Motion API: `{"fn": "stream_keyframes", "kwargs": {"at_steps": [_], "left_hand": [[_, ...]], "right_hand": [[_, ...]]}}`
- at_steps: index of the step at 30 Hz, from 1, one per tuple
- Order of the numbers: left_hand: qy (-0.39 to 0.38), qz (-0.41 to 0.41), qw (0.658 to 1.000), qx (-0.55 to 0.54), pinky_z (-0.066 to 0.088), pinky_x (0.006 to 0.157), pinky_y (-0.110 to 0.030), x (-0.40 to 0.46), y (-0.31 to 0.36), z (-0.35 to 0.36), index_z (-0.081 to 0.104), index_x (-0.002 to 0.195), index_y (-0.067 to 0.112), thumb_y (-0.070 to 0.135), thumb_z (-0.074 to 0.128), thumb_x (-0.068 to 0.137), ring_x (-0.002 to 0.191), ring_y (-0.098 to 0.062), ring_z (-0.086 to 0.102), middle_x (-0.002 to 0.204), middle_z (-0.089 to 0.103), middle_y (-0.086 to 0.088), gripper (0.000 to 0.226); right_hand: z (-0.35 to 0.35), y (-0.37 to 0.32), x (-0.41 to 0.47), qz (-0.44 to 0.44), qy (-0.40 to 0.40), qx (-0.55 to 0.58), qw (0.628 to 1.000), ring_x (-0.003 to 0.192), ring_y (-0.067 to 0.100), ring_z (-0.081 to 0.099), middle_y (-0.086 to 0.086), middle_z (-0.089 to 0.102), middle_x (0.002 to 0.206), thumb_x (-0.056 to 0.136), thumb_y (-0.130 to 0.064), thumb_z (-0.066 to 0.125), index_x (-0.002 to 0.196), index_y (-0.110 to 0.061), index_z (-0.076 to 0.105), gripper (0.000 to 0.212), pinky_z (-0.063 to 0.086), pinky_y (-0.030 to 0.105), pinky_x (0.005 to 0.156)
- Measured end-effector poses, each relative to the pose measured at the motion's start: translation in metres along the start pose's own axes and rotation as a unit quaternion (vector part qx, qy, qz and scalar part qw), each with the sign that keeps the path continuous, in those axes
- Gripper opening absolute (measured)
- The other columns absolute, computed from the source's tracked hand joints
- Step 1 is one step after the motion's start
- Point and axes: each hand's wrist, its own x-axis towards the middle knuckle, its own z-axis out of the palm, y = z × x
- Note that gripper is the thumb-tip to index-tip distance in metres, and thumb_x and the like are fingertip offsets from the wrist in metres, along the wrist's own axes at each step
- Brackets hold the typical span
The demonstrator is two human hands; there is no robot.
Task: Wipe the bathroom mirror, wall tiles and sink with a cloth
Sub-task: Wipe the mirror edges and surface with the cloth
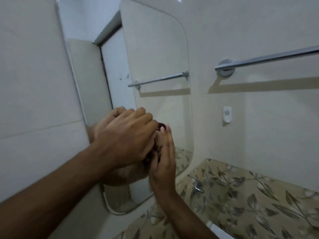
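Left hand (127,135): reaching in from lower left, back of the hand up; fingers curled down over a dark cloth (158,147), closed on it; knuckles close to the glass.
Right hand (164,161): coming up from below, palm turned toward the left hand; fingers straight and together, pressed flat against the cloth's side; not curled round it.
Cloth: dark brownish, bunched small; sandwiched between the two hands, mostly hidden; only a crumpled edge and a dark tip above the right fingertips showing; held in front of the lower part of the mirror, contact with the glass not clear.
Mirror (158,57): rounded corners, fixed to pale wall tiles (259,23); reflecting the hands, a doorway and a towel rail.
Towel rail (269,57): chrome, on the wall to the right of the mirror, well apart from the hands.
Leaf-patterned tile band (250,195): lower right, below the mirror's corner; a small chrome fitting (197,186) mounted on it, near the right wrist.
Small white wall fitting (227,113): right of the mirror, below the rail.
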Motion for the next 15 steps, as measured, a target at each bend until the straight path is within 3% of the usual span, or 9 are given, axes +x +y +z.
{"fn": "stream_keyframes", "kwargs": {"at_steps": [4, 9, 12, 15], "left_hand": [[0.012, -0.044, 0.999, -0.004, 0.04, 0.071, -0.039, -0.005, -0.012, -0.006, 0.056, 0.079, 0.02, 0.031, 0.046, 0.096, 0.074, -0.022, 0.051, 0.079, 0.056, 0.0, 0.023], [0.01, -0.042, 0.999, 0.03, 0.04, 0.069, -0.042, -0.014, -0.038, -0.022, 0.055, 0.08, 0.016, 0.027, 0.044, 0.097, 0.072, -0.023, 0.045, 0.076, 0.053, -0.004, 0.023], [0.015, -0.053, 0.997, 0.046, 0.042, 0.069, -0.045, -0.021, -0.048, -0.032, 0.056, 0.08, 0.014, 0.026, 0.045, 0.096, 0.072, -0.026, 0.045, 0.076, 0.052, -0.005, 0.023], [0.03, -0.074, 0.996, 0.046, 0.042, 0.068, -0.043, -0.023, -0.058, -0.043, 0.056, 0.079, 0.014, 0.025, 0.047, 0.095, 0.072, -0.025, 0.044, 0.075, 0.051, -0.004, 0.021]], "right_hand": [[0.002, -0.006, 0.014, -0.054, -0.016, -0.016, 0.998, 0.153, 0.017, 0.025, -0.001, 0.026, 0.165, 0.104, -0.024, 0.039, 0.154, -0.014, 0.036, 0.052, 0.027, 0.027, 0.121], [-0.003, 0.022, -0.053, -0.055, 0.01, -0.059, 0.997, 0.15, 0.018, 0.032, -0.003, 0.029, 0.164, 0.101, -0.035, 0.041, 0.156, -0.034, 0.029, 0.056, 0.04, 0.043, 0.11], [-0.001, 0.016, -0.043, -0.065, 0.016, -0.061, 0.996, 0.148, 0.023, 0.036, -0.001, 0.033, 0.162, 0.103, -0.035, 0.04, 0.155, -0.032, 0.031, 0.053, 0.046, 0.049, 0.105], [0.005, -0.013, 0.009, -0.089, -0.015, -0.031, 0.995, 0.152, 0.019, 0.027, -0.006, 0.024, 0.165, 0.102, -0.03, 0.04, 0.157, -0.031, 0.026, 0.056, 0.036, 0.043, 0.115]]}}
